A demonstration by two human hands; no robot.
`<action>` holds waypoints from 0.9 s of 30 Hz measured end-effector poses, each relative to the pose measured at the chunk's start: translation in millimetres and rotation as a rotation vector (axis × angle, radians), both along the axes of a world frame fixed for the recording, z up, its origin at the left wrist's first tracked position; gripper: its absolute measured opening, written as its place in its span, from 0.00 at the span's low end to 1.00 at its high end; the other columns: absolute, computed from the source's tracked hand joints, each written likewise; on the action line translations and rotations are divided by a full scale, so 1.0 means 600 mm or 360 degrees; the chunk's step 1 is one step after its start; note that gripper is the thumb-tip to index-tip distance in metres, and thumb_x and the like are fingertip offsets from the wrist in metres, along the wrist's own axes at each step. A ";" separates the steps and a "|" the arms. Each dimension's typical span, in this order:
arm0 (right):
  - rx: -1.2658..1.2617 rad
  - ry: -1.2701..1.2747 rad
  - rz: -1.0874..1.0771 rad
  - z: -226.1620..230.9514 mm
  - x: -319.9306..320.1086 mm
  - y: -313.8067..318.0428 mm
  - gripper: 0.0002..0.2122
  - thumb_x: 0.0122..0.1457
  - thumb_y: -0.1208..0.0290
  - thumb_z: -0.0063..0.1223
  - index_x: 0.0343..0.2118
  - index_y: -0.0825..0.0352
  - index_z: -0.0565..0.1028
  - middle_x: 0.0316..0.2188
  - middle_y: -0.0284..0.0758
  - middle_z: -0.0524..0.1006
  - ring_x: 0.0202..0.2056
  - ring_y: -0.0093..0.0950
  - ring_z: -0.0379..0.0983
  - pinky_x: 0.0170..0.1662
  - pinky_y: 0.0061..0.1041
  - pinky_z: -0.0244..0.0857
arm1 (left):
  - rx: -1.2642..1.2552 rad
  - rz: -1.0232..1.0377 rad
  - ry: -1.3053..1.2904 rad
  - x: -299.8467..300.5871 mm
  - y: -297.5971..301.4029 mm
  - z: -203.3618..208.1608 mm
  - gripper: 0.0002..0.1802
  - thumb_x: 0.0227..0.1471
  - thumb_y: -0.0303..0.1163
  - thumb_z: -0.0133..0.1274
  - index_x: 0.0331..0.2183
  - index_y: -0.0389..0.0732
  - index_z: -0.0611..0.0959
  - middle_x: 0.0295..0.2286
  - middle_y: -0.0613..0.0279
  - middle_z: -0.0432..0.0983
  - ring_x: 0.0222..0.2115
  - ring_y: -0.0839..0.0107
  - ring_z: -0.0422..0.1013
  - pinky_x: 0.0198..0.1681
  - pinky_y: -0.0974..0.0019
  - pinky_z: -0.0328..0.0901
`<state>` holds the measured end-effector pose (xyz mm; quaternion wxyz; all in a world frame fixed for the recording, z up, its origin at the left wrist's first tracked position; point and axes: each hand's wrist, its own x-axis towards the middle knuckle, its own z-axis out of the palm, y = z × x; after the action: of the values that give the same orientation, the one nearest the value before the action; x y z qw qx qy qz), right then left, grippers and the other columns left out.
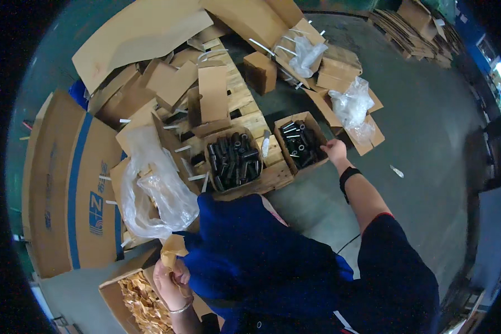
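Your left hand (172,276) clutches crumpled brown paper (174,246) above paper-filled carton (108,292). Your right hand (335,150): fingertips at right edge of small box (318,133); can't tell if clasped. Black cylindrical parts (299,142) inside. Second parts box (236,191) left of it, on wooden pallet (254,119).

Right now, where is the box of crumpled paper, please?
In the head view, the box of crumpled paper is at lower left, partly hidden by the left hand.

Cardboard boxes (212,92) on wooden pallet (253,121)
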<state>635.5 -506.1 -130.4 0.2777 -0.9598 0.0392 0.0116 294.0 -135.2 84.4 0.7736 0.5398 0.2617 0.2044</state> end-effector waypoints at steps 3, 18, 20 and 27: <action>0.0401 0.0007 -0.0294 -0.027 0.019 -0.043 0.13 0.44 0.64 0.52 0.25 0.71 0.74 0.20 0.38 0.73 0.24 0.31 0.68 0.30 0.28 0.62 | 0.0018 0.0049 0.0090 -0.014 0.017 0.003 0.15 0.50 0.39 0.39 0.19 0.39 0.66 0.11 0.67 0.55 0.10 0.80 0.49 0.11 0.77 0.45; 0.2025 0.2330 0.0950 0.399 -0.391 0.433 0.12 0.55 0.69 0.40 0.38 0.71 0.69 0.24 0.33 0.70 0.22 0.20 0.64 0.25 0.16 0.60 | 0.0116 0.0318 0.0645 -0.194 0.070 -0.023 0.12 0.49 0.35 0.41 0.25 0.38 0.75 0.18 0.66 0.69 0.19 0.78 0.64 0.23 0.77 0.59; 0.1994 0.2672 0.1063 0.371 -0.486 0.522 0.12 0.55 0.69 0.40 0.36 0.71 0.69 0.24 0.34 0.71 0.23 0.21 0.65 0.28 0.18 0.61 | 0.0306 0.0604 0.0753 -0.267 0.091 -0.031 0.12 0.49 0.35 0.41 0.25 0.38 0.75 0.18 0.66 0.69 0.19 0.78 0.64 0.22 0.76 0.59; 0.1440 0.2380 0.1848 0.366 -0.666 0.678 0.29 0.56 0.56 0.35 0.56 0.64 0.42 0.57 0.42 0.42 0.58 0.34 0.36 0.58 0.32 0.34 | 0.1400 0.0579 0.2529 -0.580 0.236 -0.084 0.32 0.45 0.54 0.41 0.42 0.36 0.71 0.41 0.43 0.65 0.44 0.50 0.60 0.46 0.55 0.55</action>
<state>236.0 -99.3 89.2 0.4676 -0.3861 -0.2736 0.7467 -54.1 6.2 34.2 0.0484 0.7171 0.6948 -0.0265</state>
